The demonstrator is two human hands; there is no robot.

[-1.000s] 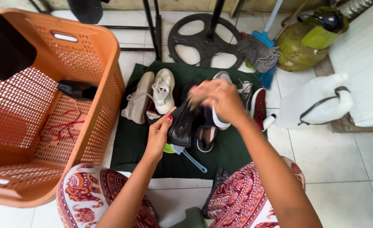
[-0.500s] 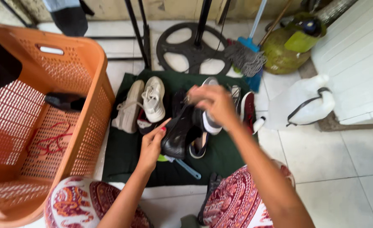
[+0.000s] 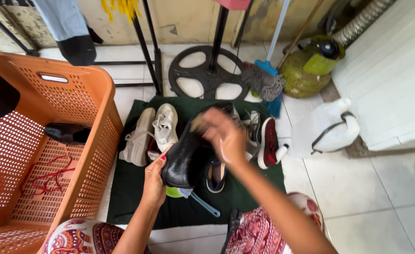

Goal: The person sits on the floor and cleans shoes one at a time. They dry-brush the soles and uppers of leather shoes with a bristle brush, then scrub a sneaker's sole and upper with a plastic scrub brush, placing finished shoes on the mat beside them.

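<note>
Left hand (image 3: pixel 154 181) grips black shoe (image 3: pixel 185 157) at heel end, fingers wrapped under, above green mat (image 3: pixel 137 188). Right hand (image 3: pixel 226 136) blurred over shoe top, fingers curled on brown object, likely brush (image 3: pixel 199 124); grip unclear. Versus half second ago: shoe raised nearer camera, tilted more upright, right hand shifted toward toe, so brushing stroke under way. White sneakers (image 3: pixel 153 131) left on mat, red shoe (image 3: pixel 268 141) right. Orange basket (image 3: pixel 94 117) far left.
</note>
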